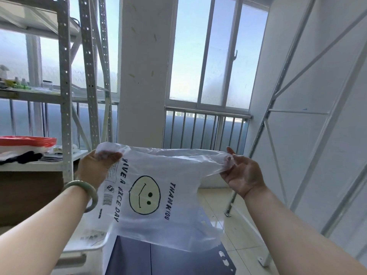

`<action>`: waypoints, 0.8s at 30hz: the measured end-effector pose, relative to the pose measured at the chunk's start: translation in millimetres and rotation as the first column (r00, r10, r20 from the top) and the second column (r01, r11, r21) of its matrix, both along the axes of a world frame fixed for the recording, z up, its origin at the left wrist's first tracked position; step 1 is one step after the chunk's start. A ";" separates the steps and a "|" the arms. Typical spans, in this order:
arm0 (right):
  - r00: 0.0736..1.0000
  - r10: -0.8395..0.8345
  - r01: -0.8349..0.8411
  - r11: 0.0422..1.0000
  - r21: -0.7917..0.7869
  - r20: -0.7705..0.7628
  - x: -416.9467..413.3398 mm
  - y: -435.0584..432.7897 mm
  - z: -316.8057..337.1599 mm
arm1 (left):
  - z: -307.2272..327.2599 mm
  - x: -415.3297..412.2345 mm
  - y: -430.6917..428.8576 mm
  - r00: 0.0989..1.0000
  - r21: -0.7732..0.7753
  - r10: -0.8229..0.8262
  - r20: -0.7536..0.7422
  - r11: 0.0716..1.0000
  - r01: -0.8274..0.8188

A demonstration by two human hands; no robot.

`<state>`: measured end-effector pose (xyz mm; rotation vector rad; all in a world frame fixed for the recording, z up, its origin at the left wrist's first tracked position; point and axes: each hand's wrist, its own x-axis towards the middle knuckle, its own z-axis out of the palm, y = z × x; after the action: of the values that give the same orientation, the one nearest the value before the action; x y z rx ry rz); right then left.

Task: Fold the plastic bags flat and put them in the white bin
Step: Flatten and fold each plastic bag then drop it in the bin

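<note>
Left hand (97, 166) and right hand (245, 175) pinch opposite ends of the plastic bag (158, 219) — stretched above the white bin (93, 249).

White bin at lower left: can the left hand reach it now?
Probably yes: the white bin sits below the left hand with nothing solid between. That hand grips the plastic bag, which hangs partly over the bin.
</note>
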<state>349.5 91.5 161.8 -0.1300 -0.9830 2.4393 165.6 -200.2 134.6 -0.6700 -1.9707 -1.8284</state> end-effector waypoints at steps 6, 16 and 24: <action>0.992 -0.088 0.075 0.988 0.131 0.093 -2.9 2.8 -4.8 | 1.0 1.5 -4.3 0.983 0.237 -0.137 0.119 0.966 0.105; 0.970 -0.160 0.125 0.974 0.188 0.184 -5.9 -0.1 -9.5 | -4.8 1.5 -4.9 0.981 0.193 -0.147 0.124 0.974 0.122; 0.983 -0.149 0.144 0.988 0.052 0.111 -12.3 4.2 -15.9 | -5.5 2.4 -8.1 0.983 0.119 -0.135 0.126 0.986 0.120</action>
<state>337.2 95.7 146.0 -0.3191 -1.0377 2.2951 168.0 -208.3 129.1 -0.6691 -1.9311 -2.0929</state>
